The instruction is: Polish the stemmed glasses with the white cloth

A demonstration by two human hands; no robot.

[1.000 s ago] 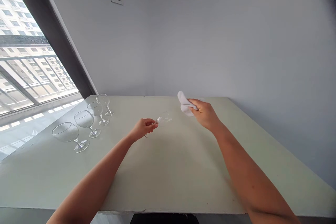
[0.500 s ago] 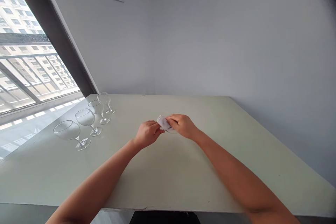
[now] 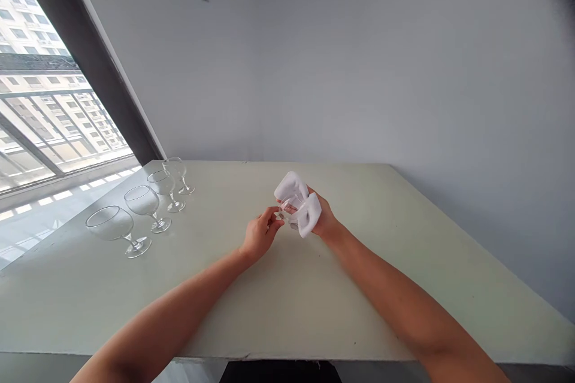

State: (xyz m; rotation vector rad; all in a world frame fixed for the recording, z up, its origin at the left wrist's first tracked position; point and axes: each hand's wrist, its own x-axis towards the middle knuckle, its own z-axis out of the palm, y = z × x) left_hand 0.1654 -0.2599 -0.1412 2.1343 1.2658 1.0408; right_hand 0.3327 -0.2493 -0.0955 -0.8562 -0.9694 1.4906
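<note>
Near the middle of the table, my left hand (image 3: 264,232) pinches the stem end of a clear glass (image 3: 287,209) that lies tilted. My right hand (image 3: 322,212) is cupped behind a white cloth (image 3: 309,215), which spreads round the bowl of that glass. Some fingers of my right hand show through the glass; the others are hidden by the cloth.
Several clear stemmed glasses stand in a row at the left of the pale table (image 3: 386,287), the nearest glass (image 3: 112,224) being the largest in view. A grey wall (image 3: 381,60) rises behind, with a window (image 3: 54,108) at the left.
The white cloth, earlier folded small under my right fingers, is now opened out round the glass. My right hand has turned behind it, and my left hand has shifted slightly right.
</note>
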